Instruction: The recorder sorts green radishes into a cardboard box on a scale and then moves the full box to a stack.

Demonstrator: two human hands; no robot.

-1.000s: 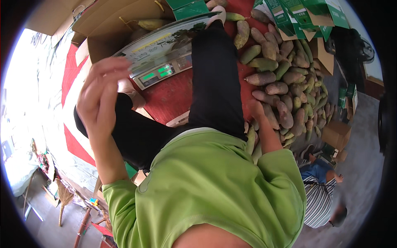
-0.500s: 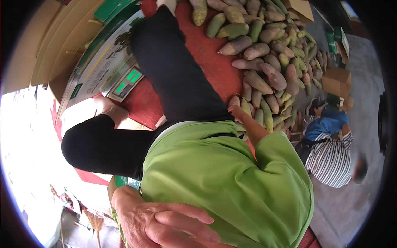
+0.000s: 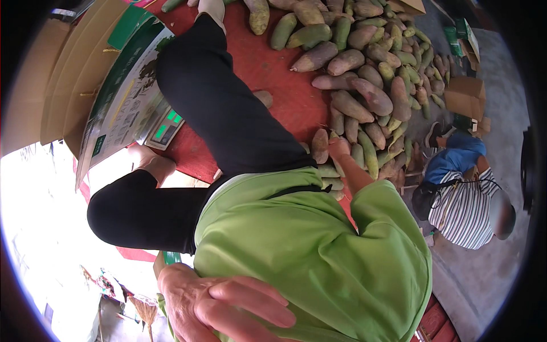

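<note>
A large heap of long, thick radishes (image 3: 376, 97), some green and some dusky pink, covers the red surface (image 3: 268, 74) at the upper right. My right hand (image 3: 341, 149) reaches in at the near left side of the heap, beside an upright pinkish radish (image 3: 320, 146). Its fingers are partly hidden among the radishes, so their grip does not show. Large in the lower left is my left hand (image 3: 211, 305), raised in front of my green shirt. Its fingers are loosely bent and apart, with nothing in them.
A digital scale (image 3: 162, 130) with green displays stands beyond my bent legs, beside a printed carton (image 3: 125, 91). Brown cardboard (image 3: 68, 74) leans at the upper left. A person in a striped shirt (image 3: 461, 211) is at the right, near an open box (image 3: 466, 97). A broom (image 3: 145, 310) stands lower left.
My right hand has moved slightly right, and the pinkish radish beside it shows more fully. My left hand has shifted a little. The person at the right has moved slightly.
</note>
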